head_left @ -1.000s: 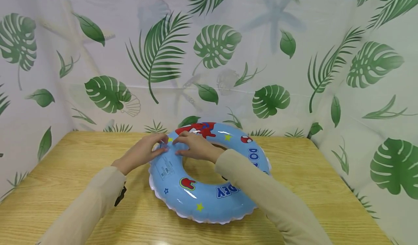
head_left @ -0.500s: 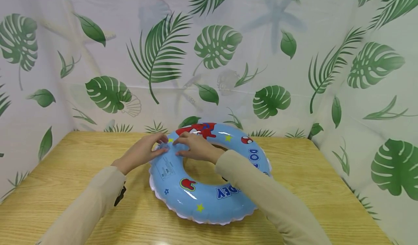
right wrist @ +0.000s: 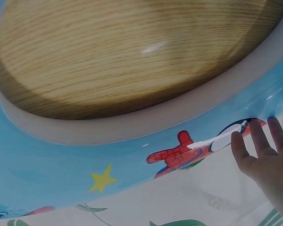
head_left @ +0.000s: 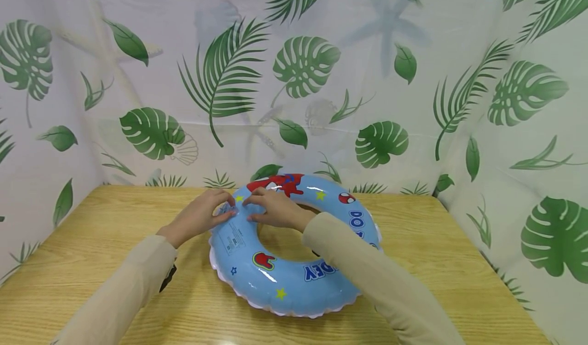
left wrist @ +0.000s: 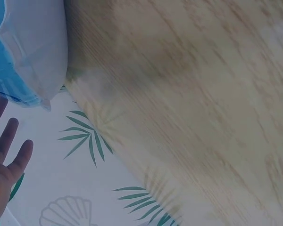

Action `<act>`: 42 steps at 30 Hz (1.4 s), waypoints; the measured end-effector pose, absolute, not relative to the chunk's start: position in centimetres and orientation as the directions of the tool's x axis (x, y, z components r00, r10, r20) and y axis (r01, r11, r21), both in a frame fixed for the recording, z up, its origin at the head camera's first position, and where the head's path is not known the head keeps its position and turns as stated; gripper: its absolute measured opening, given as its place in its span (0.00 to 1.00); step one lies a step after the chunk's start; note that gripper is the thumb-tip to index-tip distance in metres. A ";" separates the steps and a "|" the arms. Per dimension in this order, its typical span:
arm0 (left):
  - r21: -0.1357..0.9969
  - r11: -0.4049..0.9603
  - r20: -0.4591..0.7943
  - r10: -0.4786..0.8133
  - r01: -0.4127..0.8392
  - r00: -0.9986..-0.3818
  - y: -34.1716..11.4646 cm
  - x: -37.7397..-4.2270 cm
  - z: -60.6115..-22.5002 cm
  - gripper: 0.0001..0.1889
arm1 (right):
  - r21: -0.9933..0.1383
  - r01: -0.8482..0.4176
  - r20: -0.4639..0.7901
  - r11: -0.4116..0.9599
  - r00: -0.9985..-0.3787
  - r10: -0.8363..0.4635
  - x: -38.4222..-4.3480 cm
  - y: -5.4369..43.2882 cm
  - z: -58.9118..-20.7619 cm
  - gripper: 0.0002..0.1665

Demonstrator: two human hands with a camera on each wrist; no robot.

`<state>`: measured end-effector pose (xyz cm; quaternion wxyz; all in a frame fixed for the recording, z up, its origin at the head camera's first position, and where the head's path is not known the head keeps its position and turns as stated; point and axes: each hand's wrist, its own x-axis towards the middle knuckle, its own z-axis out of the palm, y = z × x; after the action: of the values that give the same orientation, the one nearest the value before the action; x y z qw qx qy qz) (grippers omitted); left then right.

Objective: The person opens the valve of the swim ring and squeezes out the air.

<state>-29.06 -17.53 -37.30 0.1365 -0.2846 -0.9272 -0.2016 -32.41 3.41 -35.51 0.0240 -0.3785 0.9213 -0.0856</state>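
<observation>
A blue inflatable swim ring (head_left: pixel 312 294) with a pale scalloped edge lies on the wooden table, printed with stars, lettering and red cartoon figures. At its upper left side is my left hand (head_left: pixel 199 216), thumb and fingers bowed and apart, tips at the vinyl. My right hand (head_left: pixel 279 208) faces it from over the ring's hole, its fingertips on the same stretch of the tube. Three spread fingers of the left hand (left wrist: pixel 12 150) show in the left wrist view, beside the ring's edge. In the right wrist view, fingers of the right hand (right wrist: pixel 266 150) touch the printed surface.
The wooden table (head_left: pixel 436 263) extends to both sides of the ring. Behind it hangs a white curtain (head_left: pixel 257 79) with green leaf prints, which also runs along the left and right sides. A dark band (head_left: pixel 168 278) shows beneath the left sleeve.
</observation>
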 end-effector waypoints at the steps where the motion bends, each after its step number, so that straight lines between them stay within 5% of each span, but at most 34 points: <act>1: 0.284 0.762 0.371 0.472 0.582 -0.800 -17.5 -29.0 -37.4 0.10 | -0.175 -0.694 0.019 0.699 -0.712 -0.702 -32.4 3.4 -35.5 0.25; 10: 0.157 0.813 0.401 0.466 0.560 -0.789 -17.1 -28.7 -37.4 0.09 | -0.167 -0.695 0.018 0.699 -0.711 -0.703 -32.5 3.4 -35.9 0.25; 42: 0.106 0.838 0.405 0.455 0.535 -0.793 -16.7 -28.7 -38.6 0.06 | -0.121 -0.698 -0.027 0.705 -0.708 -0.706 -32.4 3.4 -36.1 0.25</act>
<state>-28.65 -16.70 -38.56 0.1850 -0.2631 -0.9407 -0.1079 -32.43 3.39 -36.09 0.0356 -0.3804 0.9227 -0.0510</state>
